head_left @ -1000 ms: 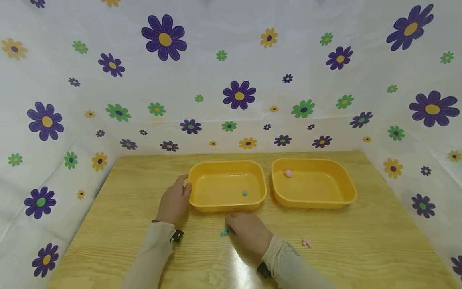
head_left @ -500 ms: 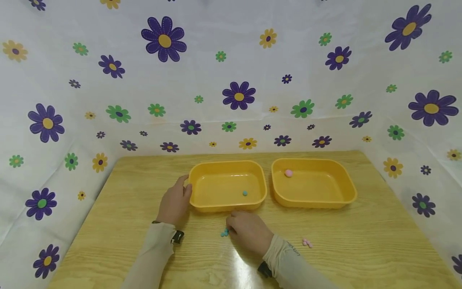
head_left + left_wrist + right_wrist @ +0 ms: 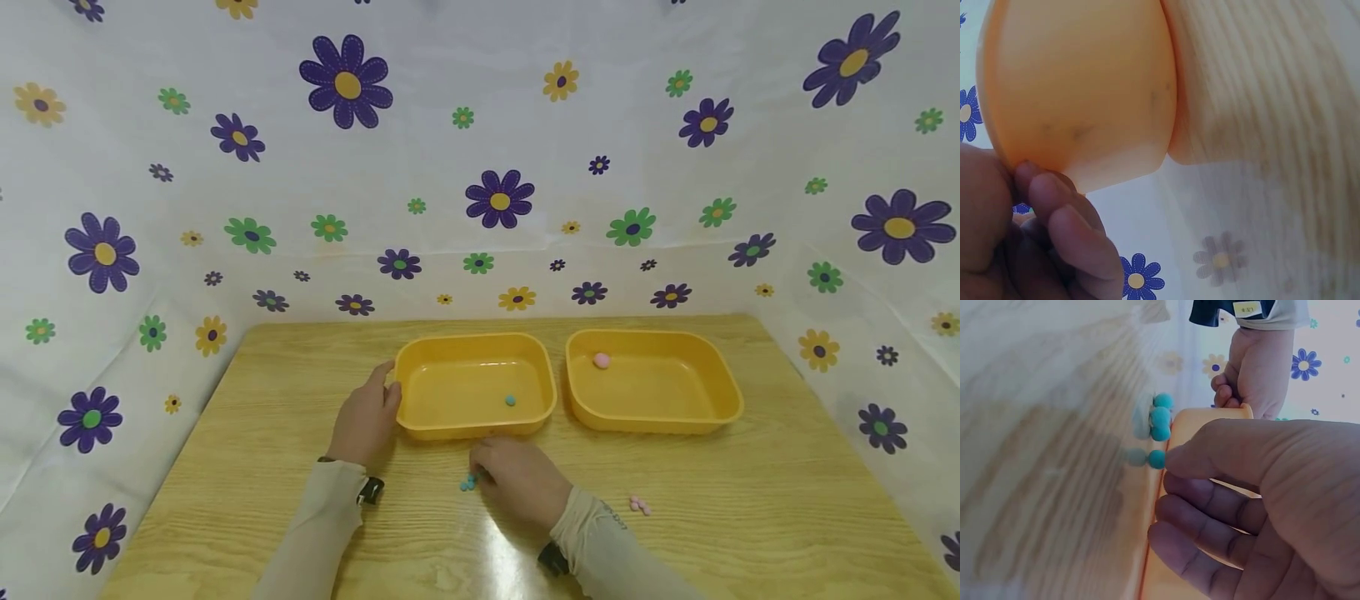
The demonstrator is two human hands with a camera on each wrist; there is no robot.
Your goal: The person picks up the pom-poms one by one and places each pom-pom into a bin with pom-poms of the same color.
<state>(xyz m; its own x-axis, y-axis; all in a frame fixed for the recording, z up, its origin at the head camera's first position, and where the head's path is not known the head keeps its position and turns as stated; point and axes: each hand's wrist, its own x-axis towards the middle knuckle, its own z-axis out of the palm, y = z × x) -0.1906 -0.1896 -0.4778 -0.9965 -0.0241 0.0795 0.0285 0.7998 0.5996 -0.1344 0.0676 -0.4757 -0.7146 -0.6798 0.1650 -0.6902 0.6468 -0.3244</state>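
My left hand (image 3: 366, 421) holds the left end of a yellow plastic tray (image 3: 472, 432), thumb and fingertips at its rim and outer wall. One small blue ball (image 3: 510, 401) lies inside that tray. In front of it, my right hand (image 3: 521, 482) is low over the table, fingers curled. The right wrist view shows a blue ball (image 3: 1156, 459) at the tip of the thumb (image 3: 1197, 450), pinched close to the wood. Several more blue balls (image 3: 1160, 417) lie together just beyond it.
To the right stands a second yellow tray (image 3: 652, 423) with a larger pink ball (image 3: 602, 361) in it. Several small pink balls (image 3: 640, 505) sit on the wooden table (image 3: 765, 517) in front. A white cloth with flower prints (image 3: 420, 150) encloses the table's back and sides.
Both hands stay in nearly the same place. The whole head view has shifted very slightly; trays and balls keep their places.
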